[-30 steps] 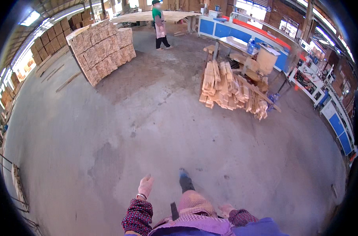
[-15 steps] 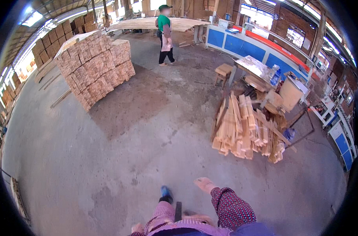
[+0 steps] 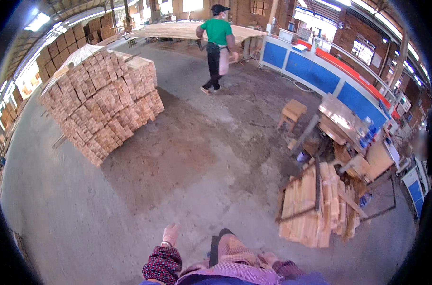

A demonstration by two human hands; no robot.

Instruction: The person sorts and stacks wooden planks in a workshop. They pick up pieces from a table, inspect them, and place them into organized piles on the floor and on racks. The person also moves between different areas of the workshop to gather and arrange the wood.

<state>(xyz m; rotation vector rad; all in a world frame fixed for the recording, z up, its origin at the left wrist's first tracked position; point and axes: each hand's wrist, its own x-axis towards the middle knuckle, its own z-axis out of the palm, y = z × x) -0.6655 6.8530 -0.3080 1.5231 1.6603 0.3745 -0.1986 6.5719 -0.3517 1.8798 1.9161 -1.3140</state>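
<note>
Left hand [image 3: 171, 233] has swung forward, right hand [image 3: 269, 259] back. Left fingers appear loosely open, empty; right fingers too unclear to tell. Planks [image 3: 328, 204] lie near right, apart from both hands. Step judged: walking; the next stride calls for clearance there.

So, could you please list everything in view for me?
wood stack: one, tan, left
wood pile: one, pale, right
metal bars: several, dark, by wood pile
stool: one, tan, right
table: one, grey, right
bottles: count unclear, blue, on table
machine: one, blue and white, back right
boards: count unclear, tan, back centre
blocks: count unclear, brown, far left
co-worker: one clear, green top, back centre
foot: one, dark, bottom
left hand: one, patterned sleeve, bottom, left of centre
right hand: one, patterned sleeve, bottom, right of centre
</note>
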